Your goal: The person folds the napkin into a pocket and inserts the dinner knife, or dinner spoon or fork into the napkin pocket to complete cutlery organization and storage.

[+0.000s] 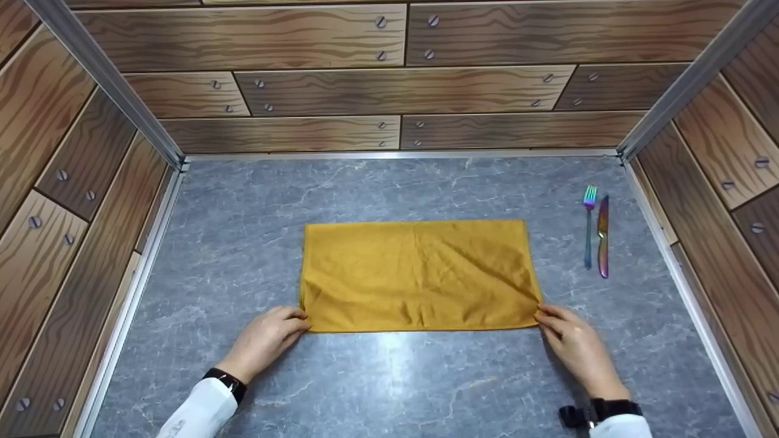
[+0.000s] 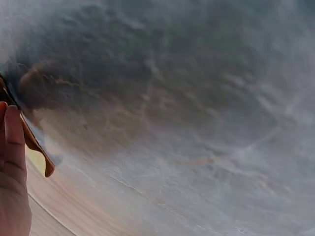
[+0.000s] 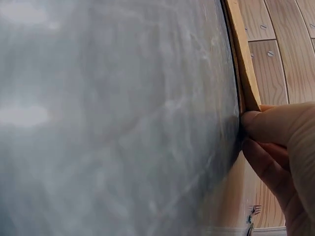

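A mustard-yellow cloth napkin [image 1: 389, 267] lies spread as a wide rectangle on the grey marbled table, with wrinkles running across its right half and along its near edge. My left hand [image 1: 268, 337] pinches the near left corner between thumb and fingers. At the near right corner, my right hand [image 1: 575, 344] pinches the cloth in the same way. In the left wrist view, the fingers [image 2: 15, 137] hold a small piece of the cloth at the far left. The right wrist view shows the thumb [image 3: 270, 125] on the cloth's edge [image 3: 244, 64].
A rainbow-coloured fork [image 1: 588, 225] and a matching knife [image 1: 602, 237] lie side by side to the right of the napkin. Wood-patterned panels [image 1: 316, 91] wall the table at the back and both sides, with metal rails [image 1: 389, 156] along the edges.
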`<state>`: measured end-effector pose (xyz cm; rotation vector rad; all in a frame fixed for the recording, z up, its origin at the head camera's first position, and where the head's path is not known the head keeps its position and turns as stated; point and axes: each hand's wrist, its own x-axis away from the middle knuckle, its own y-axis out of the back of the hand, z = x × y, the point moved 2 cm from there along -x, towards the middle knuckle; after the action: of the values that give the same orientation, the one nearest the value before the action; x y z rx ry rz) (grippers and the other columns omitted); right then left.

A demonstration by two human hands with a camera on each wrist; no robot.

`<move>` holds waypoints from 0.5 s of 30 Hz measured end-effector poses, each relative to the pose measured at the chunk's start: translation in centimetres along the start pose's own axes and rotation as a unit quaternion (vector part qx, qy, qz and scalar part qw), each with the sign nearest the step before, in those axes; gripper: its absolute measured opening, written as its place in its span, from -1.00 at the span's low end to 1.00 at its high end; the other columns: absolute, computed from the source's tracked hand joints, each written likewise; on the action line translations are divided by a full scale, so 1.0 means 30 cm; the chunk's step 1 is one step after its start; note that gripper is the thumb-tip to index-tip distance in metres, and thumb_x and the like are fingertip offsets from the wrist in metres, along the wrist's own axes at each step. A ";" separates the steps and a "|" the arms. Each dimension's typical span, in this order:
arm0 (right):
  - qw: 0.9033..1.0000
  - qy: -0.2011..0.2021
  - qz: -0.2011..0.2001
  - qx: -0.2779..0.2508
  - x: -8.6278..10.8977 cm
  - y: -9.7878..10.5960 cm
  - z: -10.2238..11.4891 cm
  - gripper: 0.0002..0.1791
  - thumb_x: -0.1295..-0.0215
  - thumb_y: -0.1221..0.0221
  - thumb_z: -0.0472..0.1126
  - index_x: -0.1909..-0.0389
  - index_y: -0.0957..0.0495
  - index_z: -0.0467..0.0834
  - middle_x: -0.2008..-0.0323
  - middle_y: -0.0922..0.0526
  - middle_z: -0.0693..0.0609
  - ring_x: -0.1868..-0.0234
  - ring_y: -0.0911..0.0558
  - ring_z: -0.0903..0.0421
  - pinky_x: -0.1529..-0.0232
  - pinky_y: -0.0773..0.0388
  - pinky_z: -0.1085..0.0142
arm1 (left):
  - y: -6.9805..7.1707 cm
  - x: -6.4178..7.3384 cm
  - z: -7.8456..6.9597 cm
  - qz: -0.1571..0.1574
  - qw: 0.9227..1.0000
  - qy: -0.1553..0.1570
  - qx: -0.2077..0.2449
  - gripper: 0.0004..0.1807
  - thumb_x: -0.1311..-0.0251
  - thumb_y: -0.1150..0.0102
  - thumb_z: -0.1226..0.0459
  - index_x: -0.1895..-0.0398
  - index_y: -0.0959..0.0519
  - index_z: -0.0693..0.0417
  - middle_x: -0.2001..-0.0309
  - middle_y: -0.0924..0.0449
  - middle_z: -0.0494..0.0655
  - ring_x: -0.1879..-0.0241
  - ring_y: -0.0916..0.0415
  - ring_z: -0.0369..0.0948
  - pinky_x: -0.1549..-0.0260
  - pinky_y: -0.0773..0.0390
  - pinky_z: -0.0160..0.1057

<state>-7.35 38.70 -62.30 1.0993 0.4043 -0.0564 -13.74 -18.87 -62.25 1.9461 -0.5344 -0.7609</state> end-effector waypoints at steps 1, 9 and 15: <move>1.000 0.000 0.002 0.000 0.000 0.000 0.000 -0.66 -0.03 -0.46 -0.54 0.12 -0.78 -0.27 -0.02 -0.72 -0.13 -0.02 -0.69 -0.16 -0.03 -0.56 0.02 | 0.000 0.000 0.001 -0.001 1.000 -0.005 0.000 -0.76 -0.19 -0.45 0.33 0.06 -0.78 -0.01 0.00 -0.68 -0.09 -0.02 -0.62 -0.11 -0.02 -0.65 -0.08; 1.000 -0.004 0.009 -0.008 -0.002 -0.004 -0.010 -0.67 -0.06 -0.44 -0.53 0.11 -0.78 -0.28 -0.04 -0.72 -0.14 -0.05 -0.66 -0.17 -0.08 -0.51 0.01 | 0.001 0.011 0.008 -0.008 1.000 -0.011 0.006 -0.75 -0.16 -0.48 0.33 0.07 -0.77 0.04 -0.04 -0.69 -0.05 -0.07 -0.62 -0.09 -0.07 -0.63 -0.07; 0.999 -0.039 0.004 -0.033 -0.003 -0.006 -0.021 -0.74 -0.10 -0.44 -0.49 0.18 -0.78 -0.20 -0.01 -0.74 -0.09 -0.04 -0.67 -0.14 -0.10 -0.47 0.00 | -0.002 0.014 0.014 -0.006 1.000 0.017 0.015 -0.82 -0.17 -0.47 0.31 0.16 -0.75 -0.03 -0.01 -0.69 -0.12 -0.05 -0.61 -0.14 -0.05 -0.64 -0.10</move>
<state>-7.65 39.15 -62.65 1.0306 0.3283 -0.0780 -13.73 -19.39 -62.57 1.9882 -0.5168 -0.7306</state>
